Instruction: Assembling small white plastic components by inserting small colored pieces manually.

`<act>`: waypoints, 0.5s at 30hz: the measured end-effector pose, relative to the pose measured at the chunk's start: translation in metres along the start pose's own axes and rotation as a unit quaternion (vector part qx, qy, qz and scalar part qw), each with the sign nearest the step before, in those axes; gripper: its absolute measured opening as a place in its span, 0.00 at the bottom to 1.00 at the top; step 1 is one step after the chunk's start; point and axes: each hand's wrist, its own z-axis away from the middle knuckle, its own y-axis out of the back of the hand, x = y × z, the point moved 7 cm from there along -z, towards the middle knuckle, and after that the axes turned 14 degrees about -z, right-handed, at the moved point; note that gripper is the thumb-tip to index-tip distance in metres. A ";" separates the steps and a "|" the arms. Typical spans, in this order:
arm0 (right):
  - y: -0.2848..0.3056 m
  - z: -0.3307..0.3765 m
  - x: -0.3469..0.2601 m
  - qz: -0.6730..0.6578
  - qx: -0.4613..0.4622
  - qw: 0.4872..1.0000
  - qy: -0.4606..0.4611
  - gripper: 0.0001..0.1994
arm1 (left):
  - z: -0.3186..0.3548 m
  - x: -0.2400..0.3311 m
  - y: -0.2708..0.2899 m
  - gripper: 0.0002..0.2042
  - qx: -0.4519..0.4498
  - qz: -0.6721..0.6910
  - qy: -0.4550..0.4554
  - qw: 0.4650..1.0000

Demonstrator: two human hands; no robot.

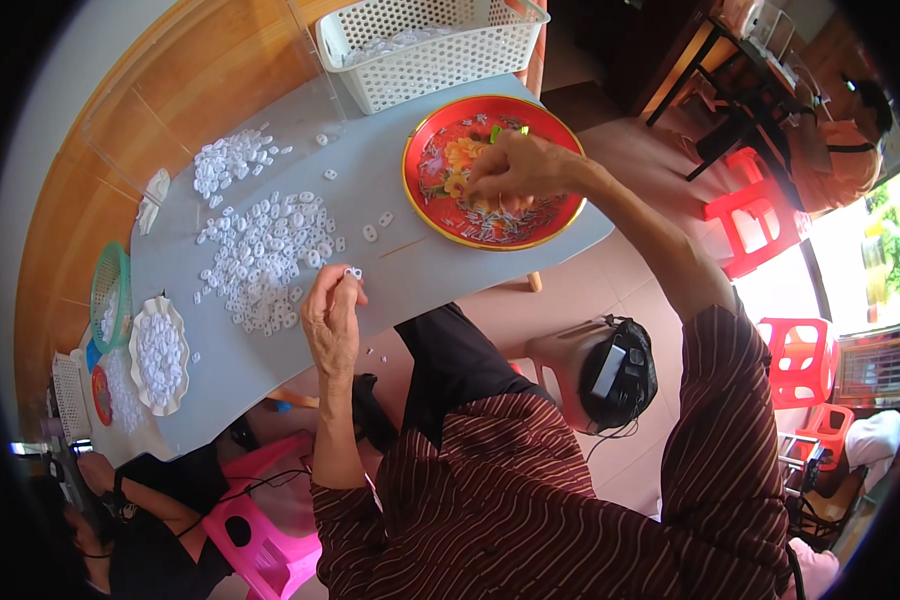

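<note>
Seen from my remote feed above a grey worktop (pixel 410 270): the left hand (pixel 332 318) pinches one small white plastic piece (pixel 353 272) between thumb and fingertips, grip closed on it, held just over the worktop's near half and just right of a wide scatter of like white pieces (pixel 265 255). The right hand (pixel 515 170) reaches across into a red tray with a gold rim and flower print (pixel 425 150); its fingers are bunched down among the small pieces lying in the tray's lower part, but I cannot tell whether that grip has closed on anything, since the knuckles hide the fingertips.

As I judge it, the pinched piece is the weak point: it is tiny, held only at the tips, and a slight slackening would drop it among the scatter beside it or over the near edge, where a few loose bits already lie. The extended right forearm passes over the tray's rim, and a careless pull back could tip the tray, which sits near the worktop's right edge.

A white perforated basket (pixel 440 70) stands at the far edge; a scalloped white dish (pixel 160 355) and a green basket (pixel 110 295) sit at the left.
</note>
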 end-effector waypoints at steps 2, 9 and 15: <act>-0.007 -0.003 0.004 0.035 -0.023 0.999 -0.002 0.08 | -0.001 -0.001 -0.002 0.07 0.000 0.006 -0.003 1.000; 0.027 -0.013 0.010 0.074 0.122 0.983 0.120 0.08 | 0.000 0.001 -0.002 0.07 -0.001 -0.015 -0.001 1.000; 0.011 -0.004 -0.002 0.142 0.086 0.964 0.207 0.07 | 0.000 0.002 -0.002 0.07 0.005 -0.011 -0.011 1.000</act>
